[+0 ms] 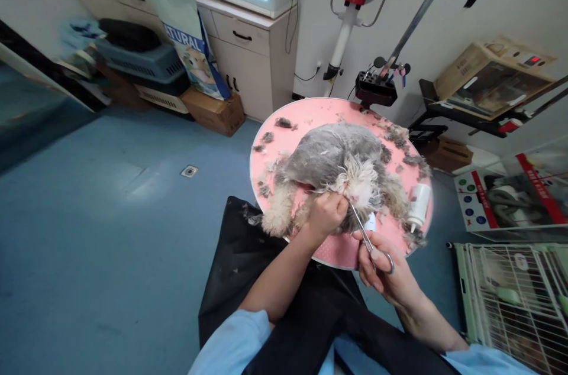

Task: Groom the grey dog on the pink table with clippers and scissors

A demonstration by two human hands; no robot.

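Your left grip (pixel 327 212) pinches grey-bodied, cream-tufted dog (pixel 335 149) | right grip (pixel 385 264) wrapped around silver metal ring-handled tool (pixel 362 229) | if it jerks, you may jab it

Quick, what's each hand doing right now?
Left hand: closed at the dog's head; anything gripped can't be told.
Right hand: holding a ring-handled tool.

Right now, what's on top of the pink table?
A dog, clipped fur, a white bottle and a small white item, partly hidden. The tabletop beneath the dog is covered.
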